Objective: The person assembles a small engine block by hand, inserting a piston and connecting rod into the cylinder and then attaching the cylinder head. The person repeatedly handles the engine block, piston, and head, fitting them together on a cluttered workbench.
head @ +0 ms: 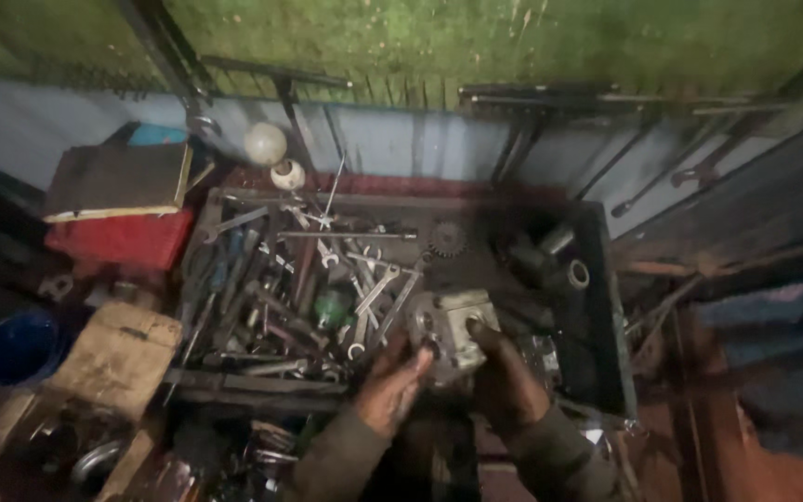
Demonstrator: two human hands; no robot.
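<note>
A grey metal engine part, blocky with round holes, sits low over the front of a dark tool tray. My left hand holds its left side from below, fingers curled against it. My right hand grips its right side, thumb on the top face. Both sleeves come up from the bottom edge. The tray's left half is packed with several wrenches and pliers. A toothed gear lies near the tray's back edge.
A red box with a dark book on top stands at the left. A blue tub and a wooden block are lower left. Two pale round knobs sit behind the tray. Metal bars lean against the back wall.
</note>
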